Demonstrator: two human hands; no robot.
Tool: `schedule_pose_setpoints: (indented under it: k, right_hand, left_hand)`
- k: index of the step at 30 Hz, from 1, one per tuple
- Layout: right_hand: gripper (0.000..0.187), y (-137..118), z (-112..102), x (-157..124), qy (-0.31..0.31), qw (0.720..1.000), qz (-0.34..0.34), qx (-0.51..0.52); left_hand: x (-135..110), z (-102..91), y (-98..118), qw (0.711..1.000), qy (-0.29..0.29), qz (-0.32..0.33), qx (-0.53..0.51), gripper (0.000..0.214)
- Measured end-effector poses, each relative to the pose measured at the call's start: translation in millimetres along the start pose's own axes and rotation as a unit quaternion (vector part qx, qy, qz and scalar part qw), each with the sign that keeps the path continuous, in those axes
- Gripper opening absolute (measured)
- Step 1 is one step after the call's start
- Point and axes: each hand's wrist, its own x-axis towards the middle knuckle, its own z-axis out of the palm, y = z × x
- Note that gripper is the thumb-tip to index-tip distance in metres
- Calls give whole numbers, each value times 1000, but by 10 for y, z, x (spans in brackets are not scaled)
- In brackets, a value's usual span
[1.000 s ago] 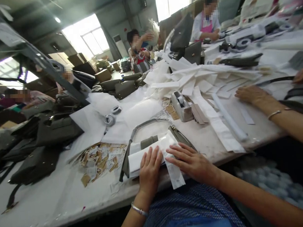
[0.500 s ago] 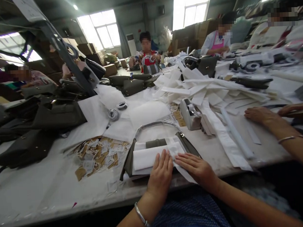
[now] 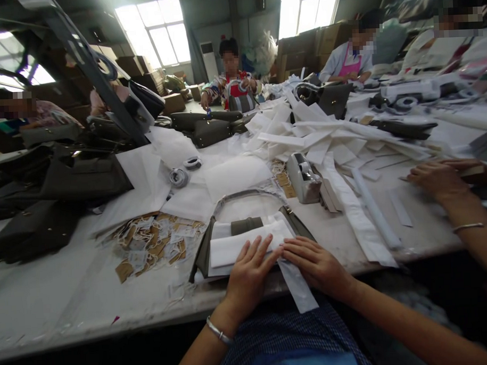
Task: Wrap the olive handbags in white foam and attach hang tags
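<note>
A dark olive-grey handbag (image 3: 303,225) lies in front of me at the table edge, its wrapped handle (image 3: 249,193) pointing away. Across its middle is a folded white foam sheet (image 3: 228,249). My left hand (image 3: 249,273) rests on this sheet, palm down with the fingers spread. Beside it, my right hand (image 3: 320,262) lies flat with fingers stretched out, and the fingertips of both hands nearly meet. A white strip (image 3: 299,289) hangs from under my right hand over the front edge. Part of the bag is hidden by the sheet and hands.
Tags with white strings (image 3: 150,247) lie to the left, near more dark handbags (image 3: 83,177). A tape dispenser (image 3: 303,180) stands behind the bag, before piled white strips (image 3: 329,134). A co-worker's hand (image 3: 439,181) is at the right; other people sit farther back.
My left hand has slid slightly left and its fingers are spread wider. The white strip under my right hand hangs lower and straighter over the edge. The view has shifted a little.
</note>
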Motion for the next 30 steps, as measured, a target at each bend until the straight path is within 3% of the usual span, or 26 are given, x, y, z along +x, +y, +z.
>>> schedule_pose_setpoints:
  k: [2, 5, 7, 11, 16, 22, 30]
  right_hand:
    - [49, -123, -25, -126, 37, 998, 50, 6]
    - [38, -377, -17, -380, 130, 974, 187, 14]
    - [28, -534, 54, -521, 134, 966, 220, 28]
    - [29, -703, 312, -522, 36, 988, 152, 10]
    - [24, -667, 495, -218, 3, 989, 145, 20]
    - [20, -556, 472, -136, 1, 977, 194, 85]
    - [21, -585, 256, -293, -3, 983, 152, 101]
  left_hand:
    - [3, -14, 1, 1000, -17, 4, 0, 69]
    - [7, -15, 1, 1000, -27, -1, -3, 65]
    - [11, -14, 2, 1000, -28, -2, 1, 65]
    - [23, -24, 5, 1000, -31, -2, 7, 66]
    - [20, -17, 3, 999, -35, 2, 8, 66]
    - [9, 0, 1, 1000, -25, 9, 15, 65]
    - [12, -21, 17, 999, -26, 6, 21, 73]
